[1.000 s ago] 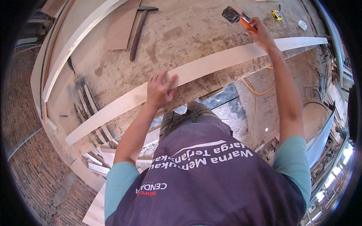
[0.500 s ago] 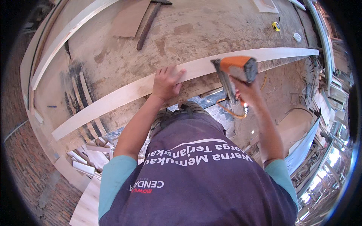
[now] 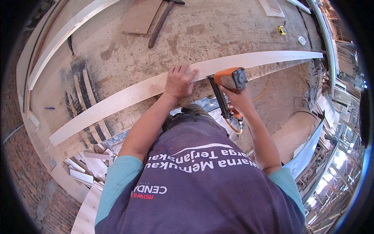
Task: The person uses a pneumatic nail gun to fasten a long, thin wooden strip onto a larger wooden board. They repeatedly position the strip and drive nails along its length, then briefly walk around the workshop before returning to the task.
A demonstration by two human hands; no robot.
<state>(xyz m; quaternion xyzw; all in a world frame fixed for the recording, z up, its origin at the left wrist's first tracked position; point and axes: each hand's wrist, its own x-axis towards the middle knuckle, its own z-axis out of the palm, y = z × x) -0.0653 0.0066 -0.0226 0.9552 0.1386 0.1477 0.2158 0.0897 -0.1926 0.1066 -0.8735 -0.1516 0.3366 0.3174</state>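
Observation:
A long pale wooden strip (image 3: 132,93) lies across the workbench in front of me, looking curved in this wide view. My left hand (image 3: 180,82) grips it near the middle, fingers over its face and thumb out to the right. In my right hand (image 3: 238,100) is an orange and black nail gun (image 3: 230,78), held by its handle. The gun's nose is close to the strip's near edge, right of my left hand; whether it touches, I cannot tell. A thin yellow-orange air hose (image 3: 261,94) connects to the gun.
On the workbench (image 3: 128,70) lie a hammer (image 3: 160,25), a brown board (image 3: 141,16), a yellow tape measure (image 3: 282,30), a small clear item (image 3: 302,40) and a blue pen (image 3: 49,108). Another long strip (image 3: 62,39) runs along the left. Wood scraps (image 3: 87,165) are piled below the bench.
My right hand has brought the nail gun leftward, nearer my left hand and the strip's near edge. My left hand has shifted slightly right along the strip. The whole view has shifted a little.

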